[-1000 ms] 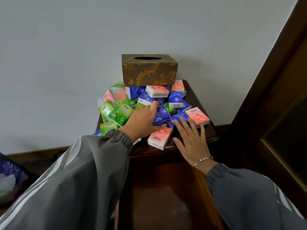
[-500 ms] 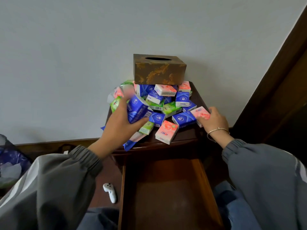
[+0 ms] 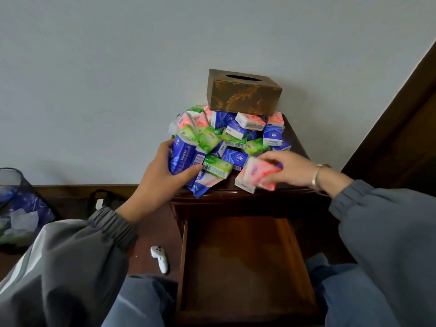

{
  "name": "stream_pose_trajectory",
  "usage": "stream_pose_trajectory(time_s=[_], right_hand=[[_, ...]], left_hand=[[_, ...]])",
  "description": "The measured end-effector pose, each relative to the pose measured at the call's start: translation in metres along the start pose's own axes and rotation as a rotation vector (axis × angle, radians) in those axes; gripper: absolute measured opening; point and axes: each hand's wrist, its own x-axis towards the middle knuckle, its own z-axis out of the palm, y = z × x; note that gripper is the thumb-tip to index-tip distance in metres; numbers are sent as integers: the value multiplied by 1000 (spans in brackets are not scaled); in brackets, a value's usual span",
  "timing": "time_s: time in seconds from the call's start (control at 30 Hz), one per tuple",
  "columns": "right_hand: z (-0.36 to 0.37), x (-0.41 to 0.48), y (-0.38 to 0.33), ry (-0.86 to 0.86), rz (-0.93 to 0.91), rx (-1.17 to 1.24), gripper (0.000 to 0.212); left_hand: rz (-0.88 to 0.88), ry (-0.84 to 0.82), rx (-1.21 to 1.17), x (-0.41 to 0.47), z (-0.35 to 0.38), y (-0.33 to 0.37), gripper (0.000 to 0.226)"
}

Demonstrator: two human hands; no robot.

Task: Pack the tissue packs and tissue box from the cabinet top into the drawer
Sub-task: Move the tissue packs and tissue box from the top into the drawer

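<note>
Since half a second ago our right hand has come in from the cabinet's right edge to its front, fingers curled round a blurred pink pack. Our left hand keeps its grip on a blue pack that stands on end, long axis tilted up and away. The other packs lie heaped on the cabinet top, with the tissue box behind, lengthwise along the wall, slot up. The drawer is pulled out, showing only its wooden floor. A bin at the left holds pale scraps.
</note>
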Motion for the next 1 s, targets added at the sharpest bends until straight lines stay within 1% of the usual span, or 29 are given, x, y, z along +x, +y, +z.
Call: stream_pose_trajectory(time_s=[0.07,0.17,0.27,0.43,0.5,0.57,0.63,0.8,1.0], right_hand=[[8,12,-15,-94,-33,-189,57],[13,26,-26,-184,-39,-309,57],[14,39,-34,-284,-41,-454,70],[15,50,-39,-352,27,-499,83],[16,50,-38,-341,36,-560,85],[16,48,-36,-298,28,-678,83],[17,43,-33,-242,28,-729,80],[21,25,-24,-172,21,-600,73],[39,-1,-19,-104,45,-563,78]], left_hand=[[-3,-7,-7,-6,-3,-2,75],[-10,13,-23,-15,-13,-8,70],[-27,31,-24,-28,-23,-15,65],[-53,27,-19,-44,-24,-22,64],[-54,17,-27,-47,-23,-23,65],[-59,4,-38,-50,-22,-24,68],[-62,-2,-46,-52,-19,-25,70],[-99,-9,-72,-58,-12,-26,69],[-193,92,-177,-82,2,-32,66]])
